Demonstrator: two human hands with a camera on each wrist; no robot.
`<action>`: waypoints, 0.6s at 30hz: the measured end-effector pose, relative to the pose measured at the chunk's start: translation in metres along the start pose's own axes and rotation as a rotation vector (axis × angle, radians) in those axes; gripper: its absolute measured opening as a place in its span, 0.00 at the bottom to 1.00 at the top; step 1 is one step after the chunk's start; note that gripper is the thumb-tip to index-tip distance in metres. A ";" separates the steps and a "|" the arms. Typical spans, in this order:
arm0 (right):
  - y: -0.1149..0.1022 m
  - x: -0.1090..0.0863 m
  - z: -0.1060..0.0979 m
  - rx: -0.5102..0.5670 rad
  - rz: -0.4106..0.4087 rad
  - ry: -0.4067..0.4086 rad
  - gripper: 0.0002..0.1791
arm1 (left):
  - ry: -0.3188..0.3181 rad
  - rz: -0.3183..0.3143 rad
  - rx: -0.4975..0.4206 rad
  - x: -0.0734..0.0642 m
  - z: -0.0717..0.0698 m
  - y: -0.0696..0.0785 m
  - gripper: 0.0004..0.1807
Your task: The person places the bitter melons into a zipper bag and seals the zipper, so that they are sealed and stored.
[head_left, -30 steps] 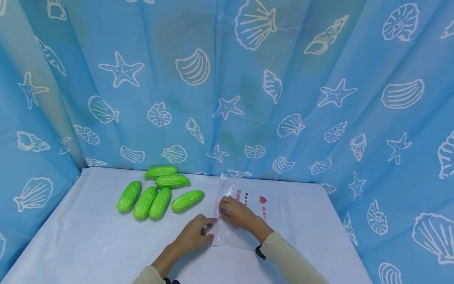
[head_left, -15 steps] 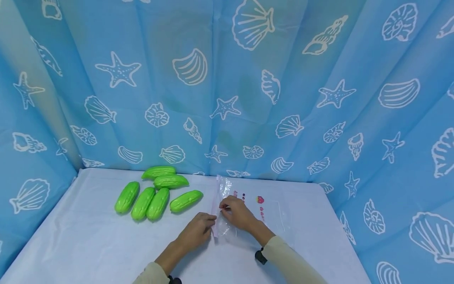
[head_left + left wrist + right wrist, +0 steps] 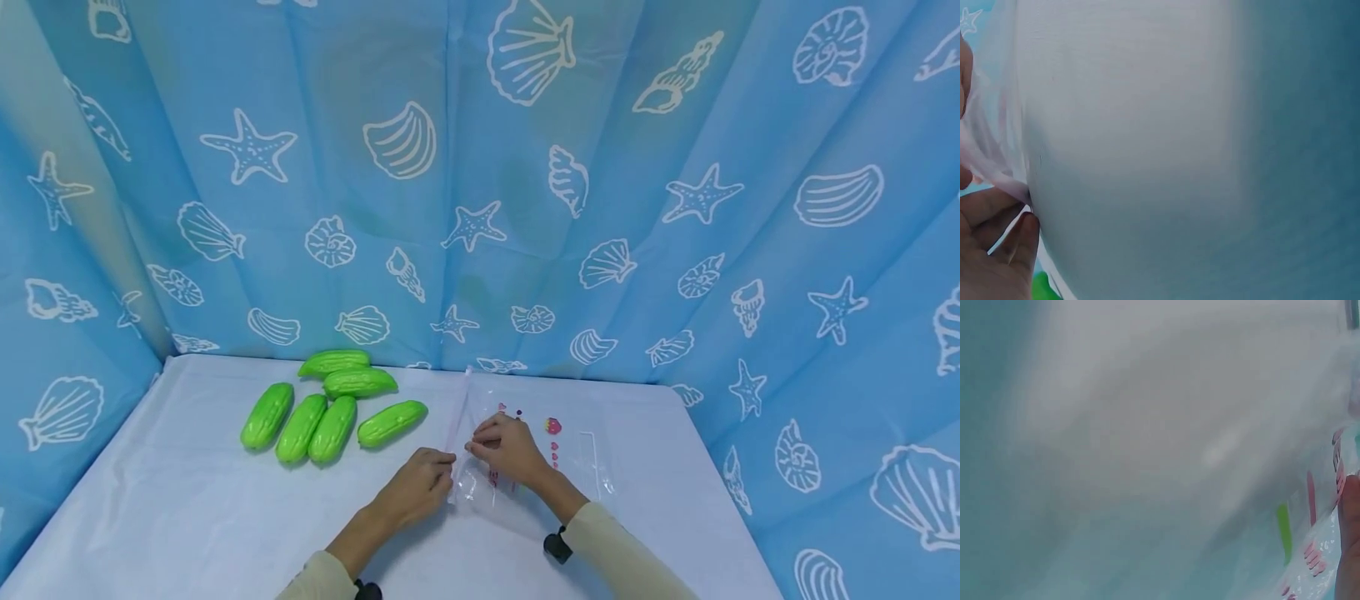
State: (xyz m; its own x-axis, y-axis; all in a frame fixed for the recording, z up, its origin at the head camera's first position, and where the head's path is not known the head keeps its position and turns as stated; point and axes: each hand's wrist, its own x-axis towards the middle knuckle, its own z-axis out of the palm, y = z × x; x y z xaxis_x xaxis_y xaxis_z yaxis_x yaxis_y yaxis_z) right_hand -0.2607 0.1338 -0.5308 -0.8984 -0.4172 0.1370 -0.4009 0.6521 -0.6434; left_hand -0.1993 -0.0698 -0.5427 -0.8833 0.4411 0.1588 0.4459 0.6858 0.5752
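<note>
My left hand [image 3: 416,487]: pinches the pink edge [image 3: 458,408].
My right hand [image 3: 512,454]: just beside, pinches film [image 3: 478,495] (fingertips partly hidden).
Clear bag [image 3: 555,447]: on the white table [image 3: 187,500]; red print [image 3: 492,477] now shows below my right hand, so film's shifted; mouth likely unopened.
Green gourds [image 3: 332,430]: six, farther left.

"What's at the far side?"

"A blue curtain [image 3: 525,250] with white shells [image 3: 531,50] and starfish [image 3: 250,147] on it. It goes down the left and right sides too."

"And nearer?"

"A white cloth [image 3: 187,517]. Six green bumpy vegetables [image 3: 333,430] lie on its far left part. Two are farthest back."
</note>
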 end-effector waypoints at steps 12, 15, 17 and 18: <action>0.010 -0.016 0.009 0.093 0.139 0.026 0.26 | 0.017 0.077 0.129 -0.003 0.005 -0.003 0.23; 0.010 -0.018 0.010 0.106 0.172 0.036 0.27 | 0.026 0.081 0.137 -0.004 0.005 -0.003 0.26; 0.010 -0.018 0.010 0.110 0.182 0.037 0.28 | 0.027 0.074 0.151 -0.003 0.005 -0.003 0.26; 0.010 -0.018 0.009 0.106 0.185 0.033 0.28 | 0.027 0.068 0.165 -0.003 0.004 -0.003 0.27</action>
State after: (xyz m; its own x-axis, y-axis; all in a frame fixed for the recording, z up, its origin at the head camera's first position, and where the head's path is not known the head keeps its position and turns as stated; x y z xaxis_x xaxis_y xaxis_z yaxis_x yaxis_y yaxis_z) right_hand -0.2469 0.1421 -0.5467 -0.9612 -0.2741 0.0325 -0.2087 0.6445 -0.7356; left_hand -0.1979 -0.0709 -0.5485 -0.8529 0.4753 0.2160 0.5204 0.7416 0.4234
